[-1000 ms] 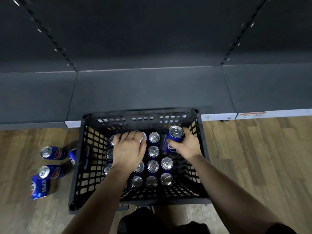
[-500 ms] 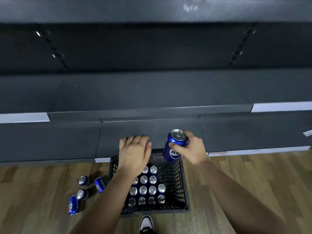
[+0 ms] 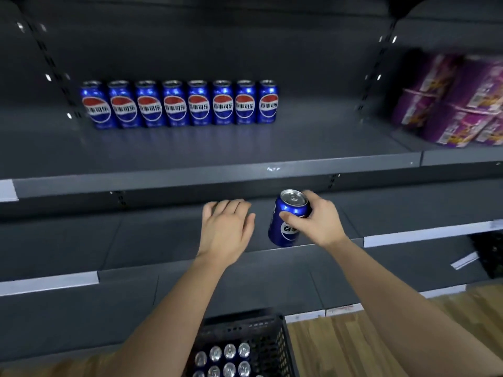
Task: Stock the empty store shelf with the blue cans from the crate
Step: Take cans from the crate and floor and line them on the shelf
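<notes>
My right hand (image 3: 319, 220) grips a blue can (image 3: 285, 229) by its upper side and holds it upright, slightly tilted, in front of the lower dark shelf. My left hand (image 3: 226, 229) hovers beside it, palm down, fingers together and holding nothing. Higher up, a dark grey shelf (image 3: 217, 148) carries a row of several blue cans (image 3: 179, 103) along its back left. The black crate (image 3: 275, 341) sits on the floor at the bottom of the view, with several silver can tops (image 3: 223, 360) showing inside.
Purple wrapped packs (image 3: 457, 102) fill the neighbouring shelf bay at upper right. Slotted uprights (image 3: 378, 74) divide the bays. White price strips (image 3: 424, 235) run along shelf edges. Wooden floor (image 3: 353, 344) lies right of the crate.
Both hands have risen from the crate to shelf height, the right one lifting a can out. My view tilted up, revealing the stocked upper shelf.
</notes>
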